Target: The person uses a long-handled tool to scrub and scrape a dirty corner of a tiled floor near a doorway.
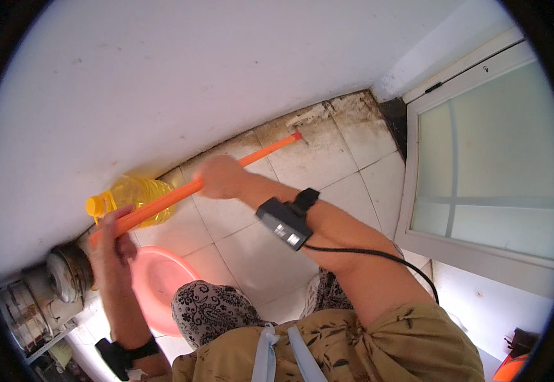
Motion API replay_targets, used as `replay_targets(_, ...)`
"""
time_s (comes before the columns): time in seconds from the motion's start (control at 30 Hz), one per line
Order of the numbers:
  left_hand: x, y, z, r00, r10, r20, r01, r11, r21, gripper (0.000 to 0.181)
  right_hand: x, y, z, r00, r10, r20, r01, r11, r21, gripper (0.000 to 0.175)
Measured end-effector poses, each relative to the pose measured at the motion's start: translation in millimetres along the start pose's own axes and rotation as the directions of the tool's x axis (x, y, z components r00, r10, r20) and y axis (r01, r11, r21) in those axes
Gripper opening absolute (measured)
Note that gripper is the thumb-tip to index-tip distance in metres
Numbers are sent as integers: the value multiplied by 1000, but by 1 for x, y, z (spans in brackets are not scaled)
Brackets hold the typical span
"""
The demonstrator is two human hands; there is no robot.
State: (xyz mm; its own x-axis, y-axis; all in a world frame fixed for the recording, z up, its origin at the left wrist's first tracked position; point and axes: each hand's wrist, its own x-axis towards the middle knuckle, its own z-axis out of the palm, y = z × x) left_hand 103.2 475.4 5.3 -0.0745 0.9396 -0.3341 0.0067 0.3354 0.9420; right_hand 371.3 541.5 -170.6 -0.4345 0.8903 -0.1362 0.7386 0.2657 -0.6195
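Note:
An orange pole point(164, 204) with a red tip slants across the view, from the lower left up to the floor near the wall. My right hand point(223, 176) is closed around its middle. Close to the pole's left end, my left hand point(112, 238) has its thumb and fingers around it. What the pole's left end joins, if anything, cannot be seen. Behind the pole stands a clear plastic bottle point(136, 191) of yellow liquid with a yellow cap, beside the wall. A pink plastic basin point(162, 281) lies on the floor next to my left forearm.
Stained white floor tiles point(243, 246) meet a white wall point(186, 81). To the right is a white-framed door with frosted glass point(487, 157). Metal pots point(69, 272) stand at the lower left by a rack. A black cable runs along my right arm from a wrist device point(284, 223).

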Motion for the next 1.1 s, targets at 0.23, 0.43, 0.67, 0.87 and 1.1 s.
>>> replay_targets(0.23,-3,-6,34,995,93,-29,-93,996,10,33,3,9,-14,999,-43,20,44,999,-7,17)
replay_targets(0.43,-2,2,-1,990,117,-80,-114,993,41,34,10,-12,2,1000,-19,-8,19,1000,6,17)
replay_targets(0.67,-3,-47,51,998,12,60,-10,999,-45,32,-16,58,5,999,-7,52,13,994,-108,19)
replay_targets(0.87,-1,-60,58,994,-74,77,81,992,-97,32,-20,78,7,1000,0,1,0,992,-127,22)
replay_targets(1.1,-2,-67,104,996,-83,41,89,983,-161,32,-45,143,13,919,57,-391,-148,967,-208,18)
